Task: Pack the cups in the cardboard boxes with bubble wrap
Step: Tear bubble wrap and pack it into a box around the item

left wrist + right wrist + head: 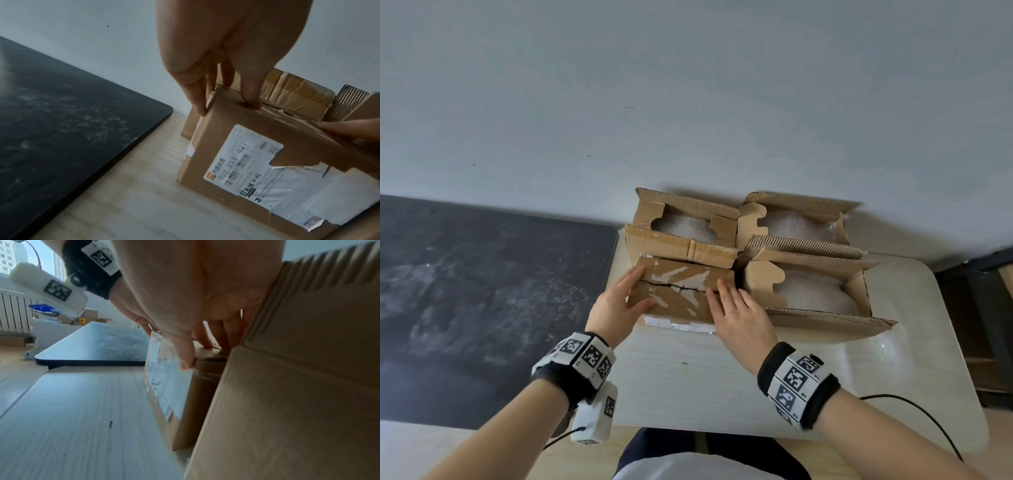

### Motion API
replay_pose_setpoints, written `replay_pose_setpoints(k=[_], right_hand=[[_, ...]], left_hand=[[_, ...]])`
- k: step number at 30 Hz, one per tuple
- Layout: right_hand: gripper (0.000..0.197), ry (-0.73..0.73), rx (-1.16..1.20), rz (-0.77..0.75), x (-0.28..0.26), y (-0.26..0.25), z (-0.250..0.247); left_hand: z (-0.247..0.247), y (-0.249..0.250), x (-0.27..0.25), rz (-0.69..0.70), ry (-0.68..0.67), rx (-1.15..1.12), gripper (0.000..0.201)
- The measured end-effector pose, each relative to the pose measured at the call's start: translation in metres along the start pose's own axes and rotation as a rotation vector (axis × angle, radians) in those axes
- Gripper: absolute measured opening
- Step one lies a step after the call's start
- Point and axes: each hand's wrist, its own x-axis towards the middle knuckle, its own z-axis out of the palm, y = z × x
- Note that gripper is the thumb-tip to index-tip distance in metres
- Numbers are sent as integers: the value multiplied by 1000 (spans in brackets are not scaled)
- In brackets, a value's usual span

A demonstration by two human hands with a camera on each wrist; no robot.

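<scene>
Four cardboard boxes stand together on a light wooden table (722, 377). The front-left box (678, 294) has its top flaps folded down, with torn clear tape along the seam. My left hand (631, 291) rests at its left end, with straight fingers on the flaps' edge. My right hand (732, 301) presses flat on the right part of the flaps, the thumb at the front edge. From the left wrist, the box (236, 133) shows a white shipping label (257, 170). Bubble-wrapped bundles (811, 291) fill the three open boxes; no bare cup shows.
The open front-right box (832, 320) touches the closed one; the back-left box (681, 246) and back-right box (804, 243) stand against the wall. A black tabletop (482, 291) adjoins on the left. A black cable (914, 411) hangs off the right front.
</scene>
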Motion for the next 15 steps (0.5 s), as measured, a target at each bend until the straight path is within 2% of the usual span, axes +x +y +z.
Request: replay_pose_setpoints(k=[4, 6, 8, 11, 15], right_hand=[[52, -12, 15, 98, 2, -6, 6], [53, -34, 36, 122, 4, -8, 11], [54, -65, 51, 127, 5, -10, 14], [54, -74, 59, 131, 7, -10, 16], [54, -41, 41, 127, 6, -11, 20]], left_hand=[[-4, 10, 21, -25, -29, -126, 117], [-11, 17, 37, -19, -59, -117, 126], [-18, 21, 49, -23, -98, -104, 119], [-21, 24, 60, -62, -133, -108, 97], [-12, 28, 64, -90, -178, -77, 84]])
